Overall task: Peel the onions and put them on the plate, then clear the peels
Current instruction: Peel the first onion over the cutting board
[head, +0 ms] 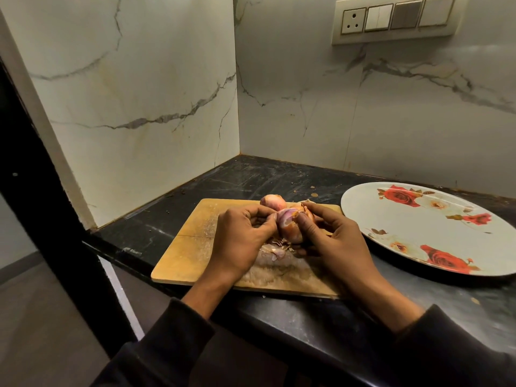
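Note:
A partly peeled red onion is held between both hands just above the wooden cutting board. My left hand grips its left side. My right hand holds the right side, its thumb pressed on the brown skin. A second, unpeeled onion lies on the board's far edge behind my hands. Loose peels lie on the board under the held onion. The white plate with red roses sits to the right with nothing on it.
The board and plate rest on a dark stone counter in a corner of marble walls. The counter's front edge runs close under my wrists. A switch panel is on the back wall above the plate.

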Available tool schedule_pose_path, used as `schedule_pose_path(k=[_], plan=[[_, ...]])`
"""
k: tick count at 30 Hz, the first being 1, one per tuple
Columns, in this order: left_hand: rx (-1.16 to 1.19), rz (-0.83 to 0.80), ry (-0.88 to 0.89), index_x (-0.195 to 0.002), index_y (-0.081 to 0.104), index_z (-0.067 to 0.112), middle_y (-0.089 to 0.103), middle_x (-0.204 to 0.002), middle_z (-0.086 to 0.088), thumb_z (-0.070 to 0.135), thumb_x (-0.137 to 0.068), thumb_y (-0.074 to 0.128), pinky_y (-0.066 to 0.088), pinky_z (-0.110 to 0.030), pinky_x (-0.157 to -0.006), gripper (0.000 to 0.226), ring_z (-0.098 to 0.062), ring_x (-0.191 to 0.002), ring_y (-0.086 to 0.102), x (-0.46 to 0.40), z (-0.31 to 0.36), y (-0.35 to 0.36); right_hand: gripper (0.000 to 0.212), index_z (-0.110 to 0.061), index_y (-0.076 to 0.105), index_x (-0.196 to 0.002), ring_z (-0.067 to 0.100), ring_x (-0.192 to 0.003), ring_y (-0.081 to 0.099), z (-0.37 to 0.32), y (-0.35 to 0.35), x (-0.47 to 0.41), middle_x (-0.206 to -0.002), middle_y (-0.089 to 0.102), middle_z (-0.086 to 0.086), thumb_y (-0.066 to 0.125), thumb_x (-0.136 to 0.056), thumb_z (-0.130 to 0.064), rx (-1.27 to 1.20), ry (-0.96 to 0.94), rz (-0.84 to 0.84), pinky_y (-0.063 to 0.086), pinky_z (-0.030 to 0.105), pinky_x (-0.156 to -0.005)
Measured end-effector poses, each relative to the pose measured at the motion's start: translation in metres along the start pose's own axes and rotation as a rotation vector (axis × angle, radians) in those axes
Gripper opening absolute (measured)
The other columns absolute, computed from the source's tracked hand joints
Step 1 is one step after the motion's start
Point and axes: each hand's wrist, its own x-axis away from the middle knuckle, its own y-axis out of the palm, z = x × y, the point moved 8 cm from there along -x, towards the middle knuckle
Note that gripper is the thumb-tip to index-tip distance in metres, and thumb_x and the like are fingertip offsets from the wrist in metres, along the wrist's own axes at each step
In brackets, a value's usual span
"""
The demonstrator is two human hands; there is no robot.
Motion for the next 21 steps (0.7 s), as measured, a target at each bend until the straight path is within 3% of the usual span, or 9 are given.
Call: schedule_pose_path(k=[2, 6, 8, 11, 13, 21], plan=[[-0.003, -0.016, -0.010, -0.097, 0.079, 0.018, 0.076, -0.082, 0.007, 0.017, -0.090, 0.073, 0.061, -0.026, -0.069, 0.009, -0.002, -0.075, 0.073, -0.001, -0.002, 0.001, 0.064, -0.027, 0.062, -0.135, 0.000, -0.106, 0.064, -0.003, -0.001, 0.000, -0.115, 0.065, -0.016, 0.062, -0.077, -0.053, 0.017, 0.001, -0.009, 0.060, 0.026, -0.088], [0.052, -0.075, 0.004, -0.112, 0.075, 0.018, 0.076, -0.100, 0.007, 0.026, -0.090, 0.073, 0.060, -0.023, -0.078, 0.023, 0.000, -0.091, 0.072, -0.001, 0.001, 0.008, 0.060, -0.031, 0.062, -0.134, 0.013, -0.109, 0.068, -0.003, -0.001, 0.000, -0.122, 0.068, -0.006, 0.064, -0.079, -0.053, -0.021, 0.015, 0.003, 0.062, 0.044, -0.086], [0.097, -0.111, -0.006, -0.117, 0.074, 0.016, 0.076, -0.105, 0.005, 0.028, -0.086, 0.076, 0.060, -0.025, -0.082, 0.033, -0.002, -0.096, 0.072, -0.001, 0.000, 0.010, 0.057, -0.032, 0.062, -0.133, 0.015, -0.105, 0.070, -0.005, 0.002, 0.000, -0.120, 0.069, -0.006, 0.065, -0.080, -0.051, -0.034, 0.002, -0.026, 0.063, 0.042, -0.084], [0.135, -0.116, -0.058, -0.113, 0.076, 0.012, 0.077, -0.103, 0.003, 0.021, -0.086, 0.075, 0.061, -0.028, -0.079, 0.028, -0.005, -0.094, 0.073, -0.003, -0.005, 0.009, 0.058, -0.028, 0.061, -0.136, 0.005, -0.105, 0.068, -0.010, 0.005, 0.002, -0.121, 0.066, -0.011, 0.065, -0.081, -0.047, -0.021, -0.039, -0.047, 0.060, 0.024, -0.084], [0.171, -0.114, -0.086, -0.110, 0.077, 0.008, 0.078, -0.098, 0.000, 0.015, -0.088, 0.073, 0.060, -0.022, -0.069, 0.023, -0.007, -0.088, 0.074, -0.002, -0.007, 0.009, 0.059, -0.027, 0.061, -0.136, -0.007, -0.105, 0.063, -0.012, 0.006, 0.002, -0.118, 0.064, -0.018, 0.064, -0.081, -0.047, -0.002, -0.051, -0.046, 0.054, 0.012, -0.081], [0.154, -0.079, -0.097, -0.106, 0.076, 0.009, 0.078, -0.091, -0.001, 0.014, -0.093, 0.069, 0.060, -0.024, -0.067, 0.016, -0.010, -0.081, 0.075, -0.003, -0.010, 0.005, 0.058, -0.026, 0.062, -0.135, -0.008, -0.108, 0.062, -0.014, 0.008, 0.003, -0.120, 0.064, -0.017, 0.063, -0.081, -0.047, -0.001, -0.066, -0.064, 0.055, 0.014, -0.085]])
